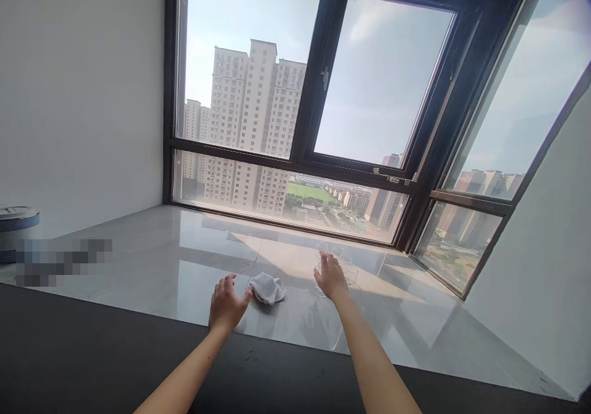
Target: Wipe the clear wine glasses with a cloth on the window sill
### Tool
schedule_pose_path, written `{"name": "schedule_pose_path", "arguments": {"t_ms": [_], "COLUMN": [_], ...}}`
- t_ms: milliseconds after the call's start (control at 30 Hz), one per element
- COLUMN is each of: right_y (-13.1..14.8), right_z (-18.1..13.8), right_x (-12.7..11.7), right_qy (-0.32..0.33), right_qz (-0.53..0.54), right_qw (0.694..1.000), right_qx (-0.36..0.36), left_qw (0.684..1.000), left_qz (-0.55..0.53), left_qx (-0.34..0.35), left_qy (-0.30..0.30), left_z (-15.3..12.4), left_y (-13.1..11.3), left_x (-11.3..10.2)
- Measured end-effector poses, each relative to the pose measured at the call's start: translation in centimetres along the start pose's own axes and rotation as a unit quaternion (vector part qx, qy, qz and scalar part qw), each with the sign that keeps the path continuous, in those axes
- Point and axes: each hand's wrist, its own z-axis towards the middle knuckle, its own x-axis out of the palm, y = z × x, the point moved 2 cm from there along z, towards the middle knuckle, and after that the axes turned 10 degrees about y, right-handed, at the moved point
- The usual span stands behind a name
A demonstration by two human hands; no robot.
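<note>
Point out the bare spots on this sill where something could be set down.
Free: the wide sill stretch between the round container at far left and the left hand; also the strip along the window frame. Crowded: around the white cloth and the clear glasses by the right hand.

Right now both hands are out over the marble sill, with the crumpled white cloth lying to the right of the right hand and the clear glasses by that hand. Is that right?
Not quite. The head view shows the crumpled white cloth lying between the two hands, just right of the left hand and left of the right hand. The rest holds: both hands are out over the marble sill, and the clear glasses are by the right hand.
</note>
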Motion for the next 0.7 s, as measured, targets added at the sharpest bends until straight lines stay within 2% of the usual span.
{"name": "schedule_pose_path", "arguments": {"t_ms": [433,633,700], "right_y": [-2.0,-2.3,-1.9], "right_z": [1.4,1.9,1.7], "right_x": [-0.2,-0.6,-1.0], "right_qy": [0.025,0.045,0.029], "right_qz": [-0.048,-0.073,-0.072], "right_qw": [0.998,0.996,0.997], "right_qx": [0.022,0.024,0.026], "left_qw": [1.0,1.0,1.0], "left_qz": [0.006,0.005,0.007], "left_qx": [0.003,0.002,0.002], "left_qy": [0.0,0.014,0.013], "left_z": [0.1,0.1,0.1], "left_y": [0.4,0.6,0.7], "left_x": [0.4,0.6,0.7]}}
